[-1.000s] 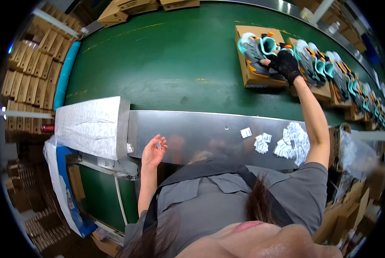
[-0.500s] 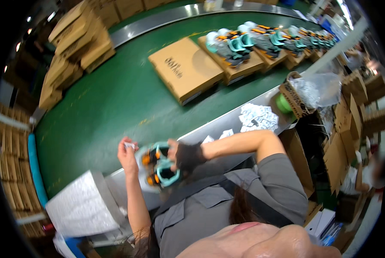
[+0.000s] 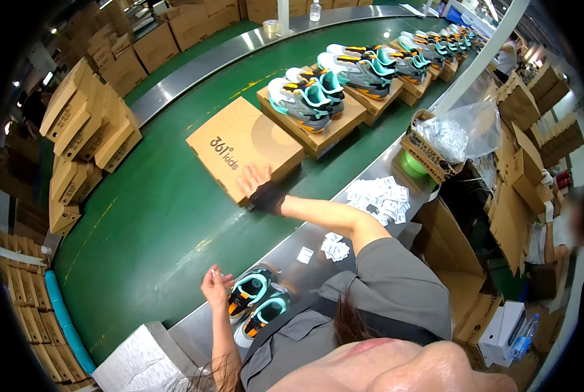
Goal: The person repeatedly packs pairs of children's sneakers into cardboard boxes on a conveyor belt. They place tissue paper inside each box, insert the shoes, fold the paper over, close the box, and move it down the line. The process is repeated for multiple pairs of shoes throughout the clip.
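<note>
While the closed brown shoebox (image 3: 245, 146) lies flat on the green conveyor belt (image 3: 148, 222), just short of the boxes carrying sneakers, the right hand (image 3: 260, 189) rests spread on its near corner. The left hand (image 3: 215, 286) hovers half-curled beside the pair of sneakers (image 3: 259, 306) on the steel ledge (image 3: 305, 251), pinching nothing visible. Dragged by one corner, the box could swivel or slip away.

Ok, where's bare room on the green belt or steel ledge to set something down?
Green belt is bare left of the closed shoebox under the right hand. Crowded: the shoe-topped boxes beyond, and the steel ledge with the shoe pair, left hand and white packets.
</note>
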A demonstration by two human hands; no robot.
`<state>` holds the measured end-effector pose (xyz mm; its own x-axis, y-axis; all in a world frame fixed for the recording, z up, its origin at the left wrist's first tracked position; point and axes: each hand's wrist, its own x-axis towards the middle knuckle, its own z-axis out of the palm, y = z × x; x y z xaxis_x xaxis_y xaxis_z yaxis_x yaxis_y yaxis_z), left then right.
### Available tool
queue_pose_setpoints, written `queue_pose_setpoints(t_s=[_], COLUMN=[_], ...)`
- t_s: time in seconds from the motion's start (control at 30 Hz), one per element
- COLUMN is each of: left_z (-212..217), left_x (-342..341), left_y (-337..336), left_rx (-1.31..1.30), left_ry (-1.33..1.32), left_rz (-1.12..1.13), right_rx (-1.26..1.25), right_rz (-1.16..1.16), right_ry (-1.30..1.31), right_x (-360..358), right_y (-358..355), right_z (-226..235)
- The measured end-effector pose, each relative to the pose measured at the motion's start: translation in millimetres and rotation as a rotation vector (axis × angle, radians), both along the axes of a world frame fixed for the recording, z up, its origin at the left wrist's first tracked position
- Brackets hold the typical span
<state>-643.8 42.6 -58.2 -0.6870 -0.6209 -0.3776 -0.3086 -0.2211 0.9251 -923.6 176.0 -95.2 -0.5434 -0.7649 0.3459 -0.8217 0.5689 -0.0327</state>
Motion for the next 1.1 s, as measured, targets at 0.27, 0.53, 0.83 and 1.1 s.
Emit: queue_pose_setpoints(t_s=[0.27, 0.53, 0.83, 1.1], left_z=[88.8, 36.9, 2.0, -42.4], left_x=[-62.6, 10.0, 202.8, 369.2], left_y=[31.0, -34.7, -146.9, -221.6], left_rx=[-0.940, -0.852, -1.190, -0.924], left_ry=[0.342, -0.239, -0.276, -0.939], left_rz=[-0.142, -0.334, 0.334, 0.530], right_rx=[-0.606, -1.070, -0.359, -0.390], right_rz=[0.178, -0.631, -0.153, -0.302], right_ry=[-0.615, -1.326, -0.226, -0.090], right_x=[107.5, 104.7, 200.1, 187.7], right_y=[53.8, 143.3, 178.2, 156.1], right_z=[154.0, 74.2, -59.1, -55.2])
